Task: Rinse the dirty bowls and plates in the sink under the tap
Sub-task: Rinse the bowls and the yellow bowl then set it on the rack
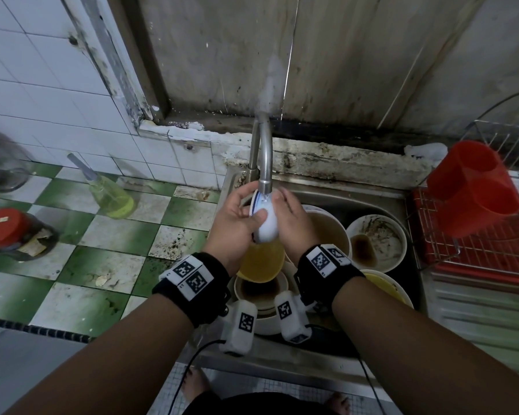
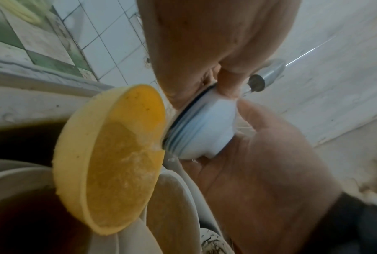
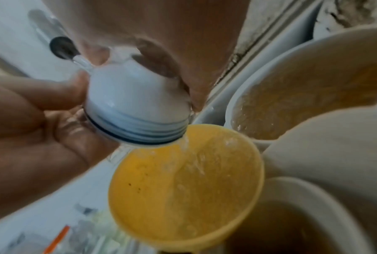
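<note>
Head view: left hand and right hand grasp the small white blue-rimmed ceramic bowl under the steel tap. Wrist views: wet, it could slip onto the yellow plastic bowl.

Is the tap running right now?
Yes, on. A thin stream leaves the tap, hits the small bowl held in both hands, and spills into the yellow bowl below.

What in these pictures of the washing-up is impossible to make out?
- Inside of the small white bowl: every view shows its outside; the left hand and right hand cover its mouth.
- Sink bottom: head view, hidden under stacked dishes.
- Yellow bowl: head view, partly behind the hands.
- Items at bottom left, right wrist view: blurred.
</note>
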